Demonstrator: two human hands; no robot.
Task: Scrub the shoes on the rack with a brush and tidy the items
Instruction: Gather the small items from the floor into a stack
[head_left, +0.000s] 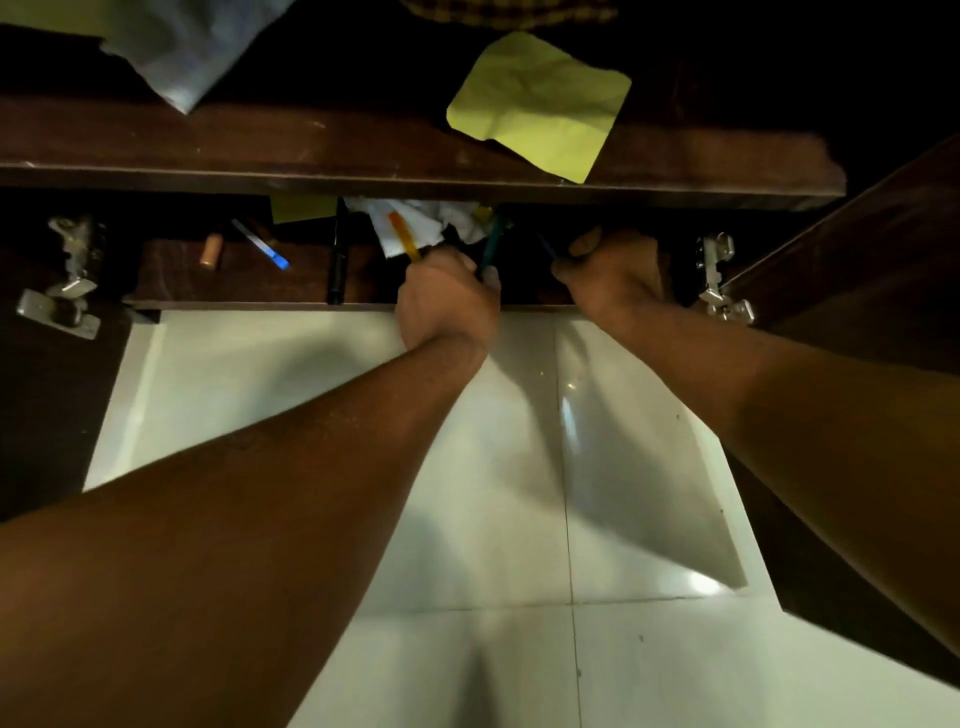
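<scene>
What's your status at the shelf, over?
Left hand grips orange and green sticks. Right hand curled in the dark, contents unclear. No shoes visible. Crumpled paper crowds the shelf.

The scene is lying dim overall, with the cabinet top (363, 150) and the upper corners sinking into near black. Light is falling from above and behind onto the white floor tiles (519, 519), which are throwing back a bright glare patch at lower right. Both forearms are casting soft grey shadows across the tiles. The wide lens is bowing straight edges toward the borders, and the shelf interior is looking soft and murky.
</scene>
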